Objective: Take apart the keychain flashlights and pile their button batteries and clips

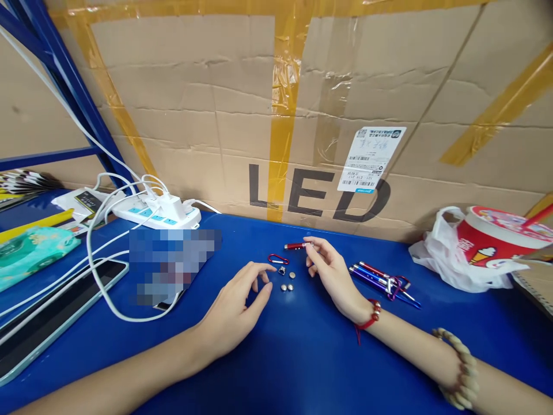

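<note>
My right hand (330,271) pinches the end of a small red pen-shaped torch (295,246) that lies just above the blue table (302,357). My left hand (239,305) rests on the table with its fingers spread and loosely curled, holding nothing; its index fingertip reaches toward a red carabiner clip (277,259) and a small silver cap (281,270). Three silver button cells (288,282) lie between the two hands.
A bundle of red, blue and purple pen torches (382,278) lies right of my right hand. A white power strip (158,214) with cables, a tablet (47,317) and a phone sit at the left. A red ice-cream cup (501,236) in a plastic bag stands far right. A cardboard box (302,115) walls the back.
</note>
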`<state>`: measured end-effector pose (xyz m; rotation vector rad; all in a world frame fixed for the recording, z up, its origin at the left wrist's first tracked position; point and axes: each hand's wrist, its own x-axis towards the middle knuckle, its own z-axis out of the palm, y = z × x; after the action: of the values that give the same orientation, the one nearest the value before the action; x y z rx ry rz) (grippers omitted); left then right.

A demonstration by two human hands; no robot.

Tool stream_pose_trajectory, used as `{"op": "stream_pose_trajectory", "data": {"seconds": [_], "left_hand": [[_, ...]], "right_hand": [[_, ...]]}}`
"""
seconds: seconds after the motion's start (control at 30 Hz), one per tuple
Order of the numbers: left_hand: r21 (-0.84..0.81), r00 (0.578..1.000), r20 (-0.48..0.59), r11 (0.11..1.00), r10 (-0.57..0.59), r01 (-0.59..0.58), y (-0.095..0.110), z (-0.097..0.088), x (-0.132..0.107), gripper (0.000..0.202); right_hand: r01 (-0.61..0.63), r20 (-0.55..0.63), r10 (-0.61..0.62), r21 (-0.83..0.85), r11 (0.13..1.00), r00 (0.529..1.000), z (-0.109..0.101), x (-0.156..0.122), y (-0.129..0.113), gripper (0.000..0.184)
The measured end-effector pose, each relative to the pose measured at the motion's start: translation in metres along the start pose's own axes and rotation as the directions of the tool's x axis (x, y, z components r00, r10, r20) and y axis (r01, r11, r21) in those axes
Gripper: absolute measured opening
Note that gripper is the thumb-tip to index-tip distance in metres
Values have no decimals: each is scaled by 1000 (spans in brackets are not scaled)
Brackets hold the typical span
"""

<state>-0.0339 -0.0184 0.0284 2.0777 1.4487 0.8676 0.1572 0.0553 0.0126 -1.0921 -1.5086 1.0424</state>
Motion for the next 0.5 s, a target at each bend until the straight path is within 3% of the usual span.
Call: {"op": "stream_pose_trajectory", "data": {"seconds": [0.27, 0.5], "left_hand": [[25, 999, 3, 999, 41, -41, 5, 0, -5, 21], [66, 997, 0, 995, 81, -81, 5, 0, -5, 20]], "right_hand": [[139, 37, -134, -222, 965, 990, 0, -8, -7, 28], [281, 180, -216, -552, 785, 960, -7, -13, -20, 7]]}}
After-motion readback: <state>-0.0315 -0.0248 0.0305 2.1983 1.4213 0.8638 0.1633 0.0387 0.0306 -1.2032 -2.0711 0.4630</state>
